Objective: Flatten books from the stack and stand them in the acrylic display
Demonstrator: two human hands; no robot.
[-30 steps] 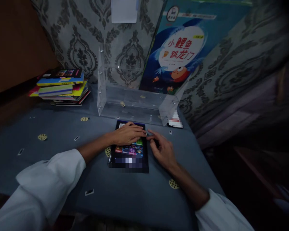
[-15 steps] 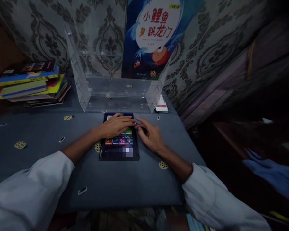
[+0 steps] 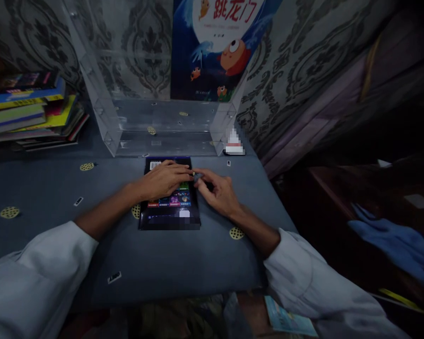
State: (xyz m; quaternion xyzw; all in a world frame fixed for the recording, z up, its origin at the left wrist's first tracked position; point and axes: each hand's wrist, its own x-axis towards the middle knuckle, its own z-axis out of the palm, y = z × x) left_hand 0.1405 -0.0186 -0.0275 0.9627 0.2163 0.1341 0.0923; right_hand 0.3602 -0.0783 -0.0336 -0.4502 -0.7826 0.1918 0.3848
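A dark book [image 3: 144, 217] with a barcode and rows of small coloured pictures lies flat on the table, its cover partly hidden by my left hand [image 3: 164, 180]. That hand is open, with its fingers stretched flat across the upper half of the book and pointing right. Against the book's right edge, my right hand [image 3: 219, 192] has its thumb and index finger drawn together in a pinch. A small greyish bit shows at those fingertips, too small to name. The left fingertips almost meet the right ones.
Behind the book stands a clear acrylic rack [image 3: 109, 136] holding a blue fish picture book [image 3: 205, 70]. Stacked books [image 3: 31, 110] are at the left, and a small white object [image 3: 234, 143], blurred out, is right of the rack. The table's right edge [image 3: 281, 200] drops off beside my right arm.
My right thumb and index finger have closed together at the book's edge. My left hand stays flat on the book. The whole view has tilted slightly down and to the right.
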